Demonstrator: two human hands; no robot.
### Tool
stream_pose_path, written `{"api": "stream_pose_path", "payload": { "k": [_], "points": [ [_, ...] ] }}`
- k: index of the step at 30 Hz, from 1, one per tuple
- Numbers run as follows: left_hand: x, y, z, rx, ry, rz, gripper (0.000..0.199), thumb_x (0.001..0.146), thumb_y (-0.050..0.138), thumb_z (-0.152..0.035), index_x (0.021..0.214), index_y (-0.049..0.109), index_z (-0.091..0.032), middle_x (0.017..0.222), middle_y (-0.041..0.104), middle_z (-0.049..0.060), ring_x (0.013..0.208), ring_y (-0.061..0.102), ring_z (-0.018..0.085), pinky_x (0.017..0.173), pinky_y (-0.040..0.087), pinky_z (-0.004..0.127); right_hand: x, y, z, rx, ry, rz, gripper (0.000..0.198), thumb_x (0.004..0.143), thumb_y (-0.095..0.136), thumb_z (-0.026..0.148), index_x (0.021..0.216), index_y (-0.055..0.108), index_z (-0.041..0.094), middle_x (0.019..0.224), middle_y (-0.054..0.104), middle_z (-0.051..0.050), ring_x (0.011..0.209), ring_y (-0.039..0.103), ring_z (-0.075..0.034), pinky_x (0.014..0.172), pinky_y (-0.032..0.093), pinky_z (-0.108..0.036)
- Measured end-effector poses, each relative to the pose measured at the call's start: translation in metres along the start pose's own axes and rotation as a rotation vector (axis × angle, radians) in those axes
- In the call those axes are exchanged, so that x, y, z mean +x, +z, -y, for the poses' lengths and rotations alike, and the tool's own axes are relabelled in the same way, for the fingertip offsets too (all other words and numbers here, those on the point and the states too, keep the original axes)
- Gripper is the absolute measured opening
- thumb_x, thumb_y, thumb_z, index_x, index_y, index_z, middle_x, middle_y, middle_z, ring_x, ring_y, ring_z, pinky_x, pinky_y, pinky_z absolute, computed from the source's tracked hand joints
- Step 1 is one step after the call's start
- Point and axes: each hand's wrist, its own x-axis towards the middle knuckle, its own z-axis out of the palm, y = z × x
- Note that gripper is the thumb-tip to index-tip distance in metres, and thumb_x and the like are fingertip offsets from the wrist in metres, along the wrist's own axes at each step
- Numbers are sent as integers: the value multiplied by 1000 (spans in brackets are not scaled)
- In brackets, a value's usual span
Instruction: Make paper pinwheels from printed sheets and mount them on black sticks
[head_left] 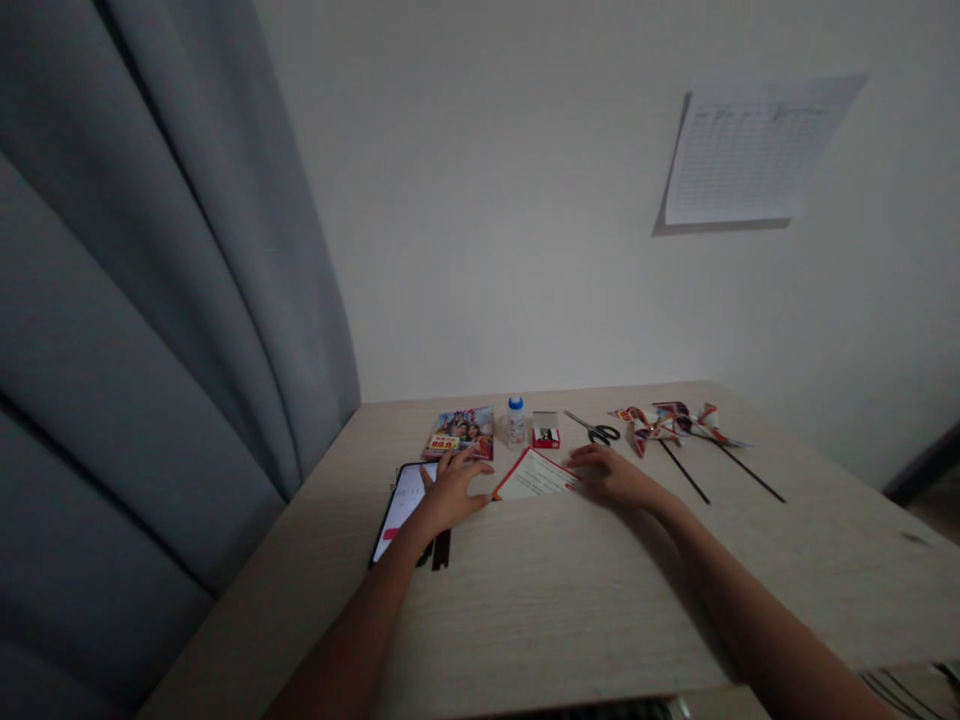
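A paper folded into a triangle (534,477), pale with printed lines and red edges, lies on the table between my hands. My left hand (452,492) is open with fingers spread; its thumb is by the paper's left corner, and the other fingers reach towards the picture-covered booklet (463,433). Beneath my left wrist and forearm a phone (401,505) with a lit screen is partly covered. My right hand (611,477) is at the paper's right corner, fingers bent and thumb apart from them. Whether it grips the edge is hard to see.
Behind the paper stand a blue-capped bottle (516,424) and a small red open box (546,430). Black-handled scissors (600,432) lie to their right. Two paper pinwheels (660,424) on dark sticks lie farther right. Dark strips (441,550) lie beside the phone. A curtain (187,300) hangs at left.
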Motion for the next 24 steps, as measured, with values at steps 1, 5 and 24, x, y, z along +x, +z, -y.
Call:
{"api": "stream_pose_path", "payload": {
  "k": [1, 5, 24],
  "points": [
    [1, 2, 1, 1, 5, -17, 43, 79, 70, -38, 122, 63, -41, 158, 34, -1, 148, 14, 38, 109, 10, 76, 0, 2, 2, -40, -7, -27, 36, 75, 68, 26, 111, 74, 20, 126, 62, -12, 119, 56, -29, 110, 39, -46],
    [5, 9, 0, -3, 29, -80, 40, 81, 67, -34, 121, 65, -38, 156, 37, 0, 147, 18, 37, 109, 15, 74, 2, 9, 5, -142, -32, -75, 34, 79, 69, 35, 109, 75, 19, 121, 63, -14, 114, 59, -28, 107, 43, -43],
    [10, 12, -5, -49, 167, -85, 37, 75, 78, -42, 111, 73, -36, 146, 51, 2, 142, 29, 34, 115, 21, 55, 5, 5, 18, -186, 10, -77, 28, 76, 68, 29, 101, 76, 18, 98, 70, -9, 94, 63, -24, 90, 48, -36]
  ]
}}
